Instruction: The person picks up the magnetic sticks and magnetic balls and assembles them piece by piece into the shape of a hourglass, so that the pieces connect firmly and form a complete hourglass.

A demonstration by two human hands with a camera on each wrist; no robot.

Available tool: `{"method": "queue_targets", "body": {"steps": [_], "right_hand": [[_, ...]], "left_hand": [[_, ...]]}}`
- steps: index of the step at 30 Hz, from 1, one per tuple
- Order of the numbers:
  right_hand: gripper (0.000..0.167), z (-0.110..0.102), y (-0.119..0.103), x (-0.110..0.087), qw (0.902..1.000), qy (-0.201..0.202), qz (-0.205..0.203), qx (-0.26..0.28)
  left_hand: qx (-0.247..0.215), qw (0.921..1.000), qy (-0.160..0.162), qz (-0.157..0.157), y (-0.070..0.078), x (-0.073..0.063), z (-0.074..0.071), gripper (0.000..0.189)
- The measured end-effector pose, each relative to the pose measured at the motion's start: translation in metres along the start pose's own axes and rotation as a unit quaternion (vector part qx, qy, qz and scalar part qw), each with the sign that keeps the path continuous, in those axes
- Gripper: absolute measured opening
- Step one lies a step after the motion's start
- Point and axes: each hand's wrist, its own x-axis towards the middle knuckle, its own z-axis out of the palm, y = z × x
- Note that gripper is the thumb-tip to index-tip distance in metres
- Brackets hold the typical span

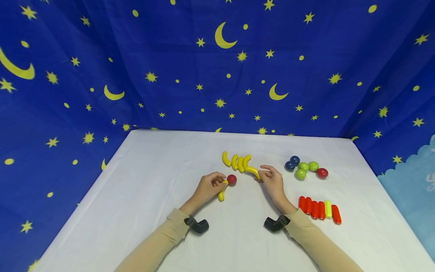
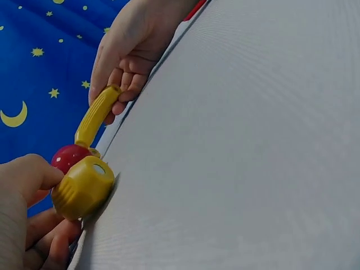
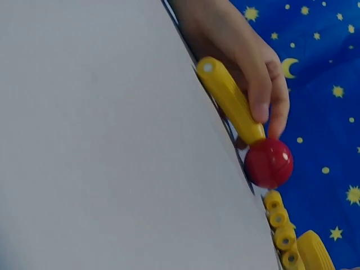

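Note:
My left hand (image 1: pixel 208 186) pinches a curved yellow rod (image 1: pixel 221 195), which has a round, pale disc in its end face (image 3: pixel 208 68). The rod's far end meets a red ball (image 1: pixel 232 180), close above the white table. To the right, my right hand (image 1: pixel 273 183) pinches one end of another curved yellow rod (image 1: pixel 252 170) between thumb and fingers. That rod's other end lies close to a loose row of several yellow rods (image 1: pixel 235 162). In the left wrist view, the left hand's rod (image 2: pixel 84 188) partly covers the red ball (image 2: pixel 68 156).
Dark blue balls (image 1: pixel 290 166), green balls (image 1: pixel 300 174) and a second red ball (image 1: pixel 322 173) sit together at the back right of the white table (image 1: pixel 163 166). Nearer, several red rods (image 1: pixel 314 209) and one yellow-green rod (image 1: pixel 327 209) lie in a row beside the right forearm.

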Motion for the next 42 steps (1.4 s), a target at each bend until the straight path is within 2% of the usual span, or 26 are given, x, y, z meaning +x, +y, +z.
{"method": "queue_targets", "body": {"steps": [6,10,14,17,22,26,29,35,38,42], "right_hand": [[0.031,0.009,0.000,-0.007,0.9980,-0.056,-0.020,0.020],[0.032,0.012,-0.010,-0.015,0.9946,-0.096,-0.033,0.022],[0.030,0.012,-0.026,-0.025,0.9907,-0.126,-0.052,0.002],[0.026,0.012,-0.033,-0.030,0.9887,-0.133,-0.067,-0.018],[0.023,0.012,-0.036,-0.032,0.9887,-0.125,-0.073,-0.037],[0.025,0.012,-0.037,-0.033,0.9895,-0.120,-0.069,-0.043],[0.027,0.012,-0.038,-0.033,0.9902,-0.117,-0.066,-0.038],[0.027,0.008,-0.043,-0.030,0.9930,-0.088,-0.067,-0.043],[0.027,0.002,-0.047,-0.028,0.9932,-0.060,-0.084,-0.053],[0.025,-0.011,-0.049,-0.024,0.9891,-0.014,-0.128,-0.072]], "left_hand": [[0.018,0.9997,0.014,-0.006,0.001,0.001,0.000,0.021],[0.017,0.9998,0.013,0.002,-0.001,0.001,0.001,0.023],[0.027,0.9996,-0.002,0.011,-0.003,0.001,0.001,0.027],[0.060,0.9978,-0.022,0.017,-0.002,0.001,0.001,0.032],[0.117,0.9918,-0.039,0.036,-0.001,0.001,0.001,0.037],[0.119,0.9898,-0.051,0.059,-0.002,0.001,0.000,0.039],[0.114,0.9899,-0.052,0.066,-0.002,0.000,0.000,0.038],[0.115,0.9921,-0.021,0.046,-0.001,0.000,0.000,0.031],[0.120,0.9921,-0.011,0.034,0.000,0.000,-0.001,0.030],[0.133,0.9908,-0.005,0.025,0.002,-0.001,-0.002,0.030]]}}
